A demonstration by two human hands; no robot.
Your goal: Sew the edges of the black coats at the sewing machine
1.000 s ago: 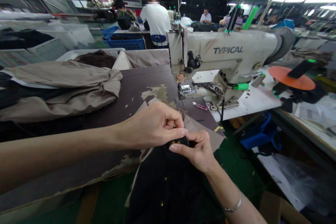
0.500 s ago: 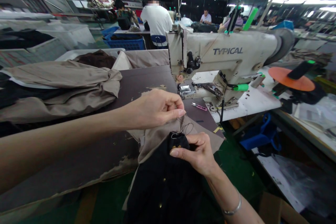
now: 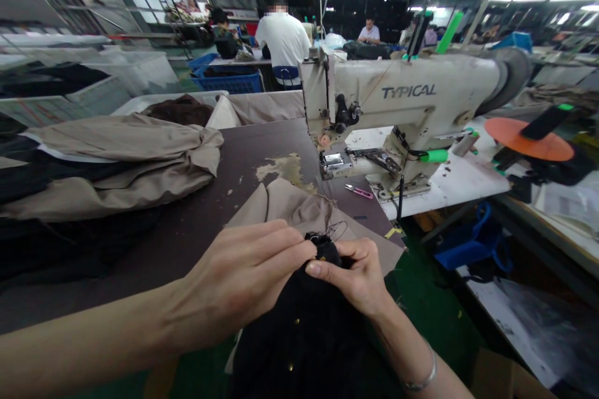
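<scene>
A black garment (image 3: pixel 299 343) with small gold studs hangs down toward me, its top edge bunched between my hands. My right hand (image 3: pixel 358 277), with a metal bangle on the wrist, pinches that edge between thumb and fingers. My left hand (image 3: pixel 248 271) comes in from the left, its fingertips pressed against the same fold. Thin dark threads (image 3: pixel 337 230) curl up just above the cloth. A beige lining fabric (image 3: pixel 290 207) lies under and behind the black piece on the dark worktable (image 3: pixel 196 243). Whatever my fingertips pinch is hidden.
A white "TYPICAL" sewing machine (image 3: pixel 407 100) stands ahead on the right, with pink thread snips (image 3: pixel 359 192) near its base. Bunched beige and black garments (image 3: pixel 116 156) lie at left. A co-worker in a white shirt (image 3: pixel 283 40) sits beyond, near a blue crate (image 3: pixel 229 81).
My left hand has dropped from its raised position above the threads and returned to the black cloth's top edge. The beige fabric now shows more. My right hand has stayed on the cloth.
</scene>
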